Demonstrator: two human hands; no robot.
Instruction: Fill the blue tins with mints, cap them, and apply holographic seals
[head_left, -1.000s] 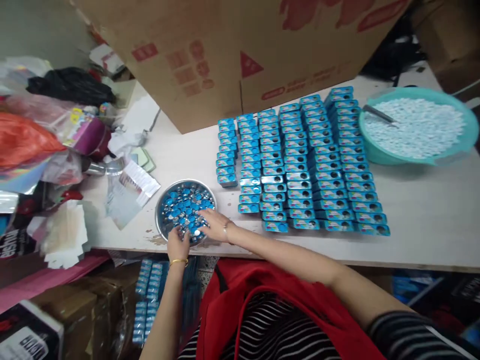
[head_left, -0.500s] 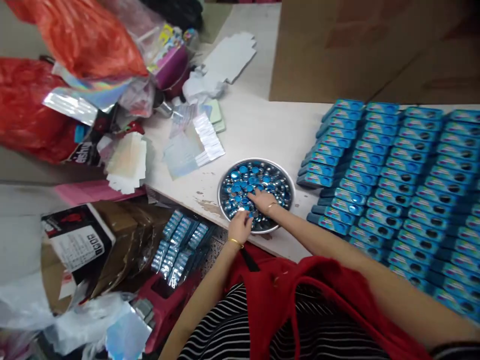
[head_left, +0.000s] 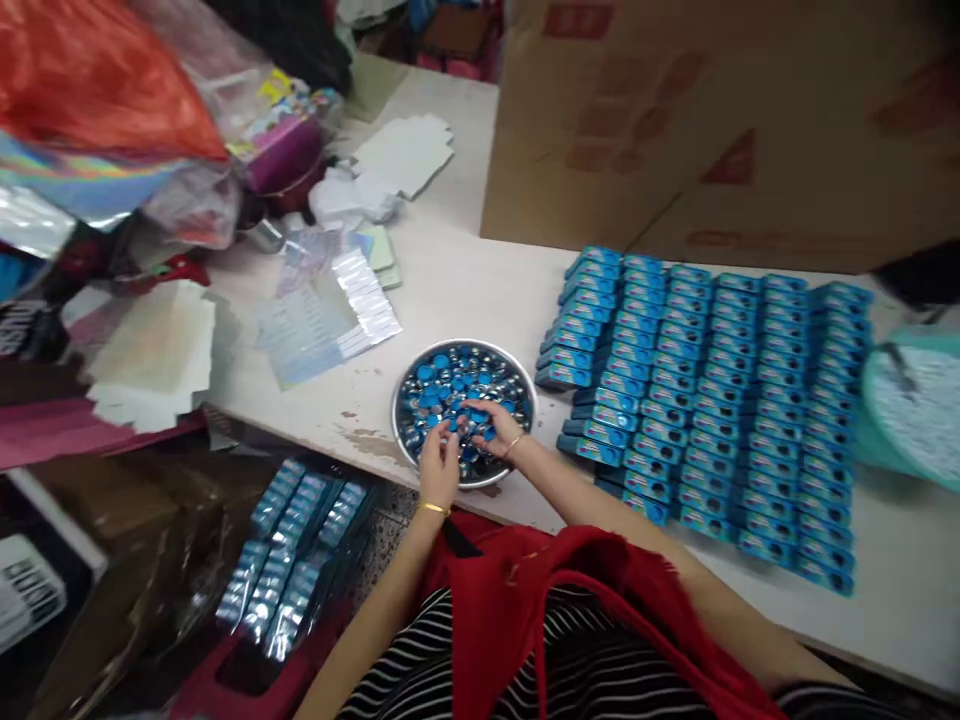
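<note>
A round metal bowl [head_left: 393,415] sits near the table's front edge, full of small round caps [head_left: 442,385], some blue and some silver. Over its front left rim, my left hand [head_left: 439,468] is closed, thumb and fingertips pinched on a small round cap that is mostly hidden. My right hand [head_left: 496,428] reaches in from the right, its fingers curled around a few blue caps above the pile. The two hands are close together, fingertips facing each other across a narrow gap.
Rows of blue boxes [head_left: 682,400] stand right of the bowl, with a green tub [head_left: 911,400] beyond. A large cardboard box [head_left: 637,130] rises behind. Silvery sheets [head_left: 367,300] lie to the left. Wrapped blue packs [head_left: 289,550] sit below the table edge.
The view has swung, so the bowl appears further left and more blue boxes and the green tub show. My right hand has lifted from the pile and its fingers have curled round caps.
</note>
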